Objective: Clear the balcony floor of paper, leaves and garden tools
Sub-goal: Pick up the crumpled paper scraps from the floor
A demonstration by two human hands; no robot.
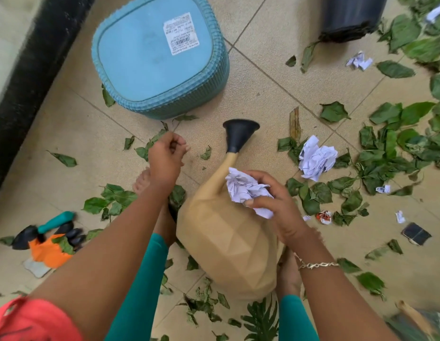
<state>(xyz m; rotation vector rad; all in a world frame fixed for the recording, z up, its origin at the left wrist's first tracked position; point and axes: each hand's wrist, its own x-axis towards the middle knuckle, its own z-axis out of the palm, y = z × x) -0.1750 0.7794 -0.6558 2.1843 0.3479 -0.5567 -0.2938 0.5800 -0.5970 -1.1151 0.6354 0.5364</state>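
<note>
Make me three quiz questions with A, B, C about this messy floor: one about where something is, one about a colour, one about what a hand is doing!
1. Where is the biggest loose paper ball?
A) on the floor, right of the watering can
B) on top of the watering can
C) under a foot

2. What colour is the watering can's body?
A) red
B) beige
C) white

3. What is the right hand doing?
A) lying flat on the floor
B) hanging empty
C) gripping crumpled paper

Answers: 1 A, it lies among leaves beside the can. 2 B, the body is plainly beige. 3 C, its fingers curl round a white wad above the can.
</note>
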